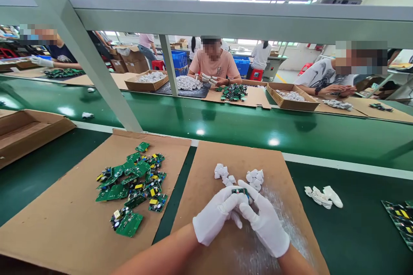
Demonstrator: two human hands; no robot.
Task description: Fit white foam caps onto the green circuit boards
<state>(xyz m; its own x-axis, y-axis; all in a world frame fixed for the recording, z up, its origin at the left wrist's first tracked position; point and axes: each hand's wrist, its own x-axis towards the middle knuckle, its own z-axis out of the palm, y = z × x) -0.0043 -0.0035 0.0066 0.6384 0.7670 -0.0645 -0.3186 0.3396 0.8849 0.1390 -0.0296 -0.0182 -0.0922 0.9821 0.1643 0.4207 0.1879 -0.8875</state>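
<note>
Both of my hands wear white gloves and meet over a brown cardboard sheet (206, 180). Between them is a small green circuit board (239, 191), mostly covered by the fingers. My left hand (217, 210) grips it from the left, and my right hand (264, 221) has its fingers closed around the other side. Just beyond the hands lie small white lumpy pieces (221, 171), with another white cluster (254, 177) to their right. Left of my hands, a loose pile of green circuit boards (138, 176) with yellow and blue parts lies on a second cardboard sheet (80, 206).
Crumpled white gloves (323, 197) lie on the green bench to the right, near more circuit boards (400, 219). A cardboard tray (35, 133) stands at far left. Beyond the green conveyor belt (206, 124), co-workers (214, 64) handle parts. A slanted metal post (93, 60) rises at left.
</note>
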